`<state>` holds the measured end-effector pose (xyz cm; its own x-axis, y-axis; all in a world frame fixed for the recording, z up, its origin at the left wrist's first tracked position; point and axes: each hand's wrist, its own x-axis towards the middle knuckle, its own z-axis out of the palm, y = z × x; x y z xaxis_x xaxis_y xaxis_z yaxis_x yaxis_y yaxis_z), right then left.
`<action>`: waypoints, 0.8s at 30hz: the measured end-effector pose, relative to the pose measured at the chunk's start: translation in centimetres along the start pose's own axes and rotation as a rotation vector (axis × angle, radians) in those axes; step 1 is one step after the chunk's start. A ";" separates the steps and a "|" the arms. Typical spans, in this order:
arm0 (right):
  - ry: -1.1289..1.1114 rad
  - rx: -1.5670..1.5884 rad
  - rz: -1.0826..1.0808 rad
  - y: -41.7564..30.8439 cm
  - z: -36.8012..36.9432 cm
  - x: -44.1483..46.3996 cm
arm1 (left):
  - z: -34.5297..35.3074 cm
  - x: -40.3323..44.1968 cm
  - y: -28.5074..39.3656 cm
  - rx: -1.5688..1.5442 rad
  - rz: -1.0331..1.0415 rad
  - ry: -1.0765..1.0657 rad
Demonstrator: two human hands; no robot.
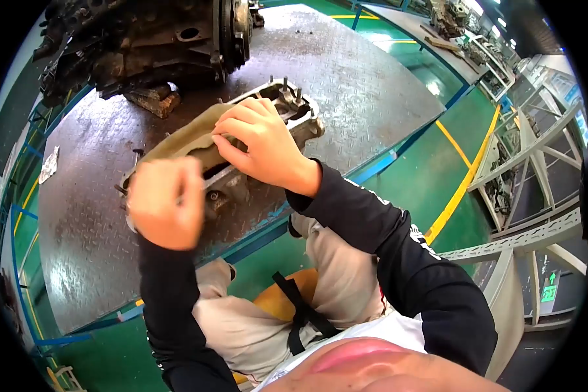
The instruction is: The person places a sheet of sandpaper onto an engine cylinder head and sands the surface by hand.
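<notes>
A metal engine part, like a cylinder head with upright studs at its far end, lies on the table in front of me. Along its top stretches a tan, cloth-like sheet with a wavy edge. My right hand is over the middle of the part, thumb and fingertips pinched together at the sheet's edge. My left hand is at the part's near left end, blurred by motion. Its fingers look curled and its thumb shows, but what is under it is hidden.
A large dark engine block stands at the back left, with a wooden block beneath it. The patterned steel table has a blue frame. A crumpled scrap lies at its left edge. Grey metal framework stands on the right.
</notes>
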<state>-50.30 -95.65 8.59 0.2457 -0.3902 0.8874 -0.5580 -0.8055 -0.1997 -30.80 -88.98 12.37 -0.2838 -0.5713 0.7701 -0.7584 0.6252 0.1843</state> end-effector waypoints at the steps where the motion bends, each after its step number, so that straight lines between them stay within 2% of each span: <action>1: 0.001 -0.018 -0.002 0.1 -0.1 0.5 | 0.3 -0.2 1.5 -0.162 0.100 -0.077; 3: -0.113 -0.014 0.038 0.1 -0.1 1.7 | 1.3 -1.1 3.5 -0.413 0.241 -0.201; 6: -0.301 0.136 0.094 -0.1 0.8 2.2 | 2.7 -1.7 5.2 -0.665 0.250 -0.255; 8: -0.335 0.095 0.022 0.4 1.3 2.0 | 3.0 -2.0 5.7 -0.682 0.269 -0.436; 12: -0.667 0.015 0.062 1.4 0.6 4.2 | 5.5 -4.3 7.1 -0.740 0.413 -0.355; 14: -0.950 -0.093 0.246 0.5 -0.4 6.8 | 5.8 -4.9 7.4 -0.726 0.429 -0.307; 15: -1.036 -0.218 0.191 0.8 0.2 7.3 | 5.7 -5.0 7.4 -0.685 0.454 -0.330; 16: -1.090 -0.287 0.157 1.4 1.2 7.6 | 5.8 -5.1 7.3 -0.704 0.483 -0.335; 18: -1.036 -0.229 0.152 1.4 1.6 8.3 | 6.1 -5.2 6.4 -0.636 0.549 -0.281; 20: -1.064 -0.112 0.143 0.6 -0.3 9.8 | 4.2 -2.6 4.6 -0.685 0.399 -0.142; 22: -1.015 -0.047 0.151 1.2 -0.4 10.3 | 1.3 -1.4 2.2 -0.335 0.170 0.026; 23: -1.007 -0.076 0.191 1.5 -0.2 10.5 | 0.6 -1.1 1.8 -0.333 -0.022 0.177; 24: -0.999 -0.103 0.229 1.4 0.0 10.8 | 0.0 -1.6 1.1 -0.368 -0.276 0.219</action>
<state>-48.47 -101.01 17.88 0.6453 -0.7605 0.0725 -0.7282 -0.6411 -0.2423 -31.18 -87.34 11.33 0.0580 -0.6413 0.7651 -0.5199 0.6348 0.5716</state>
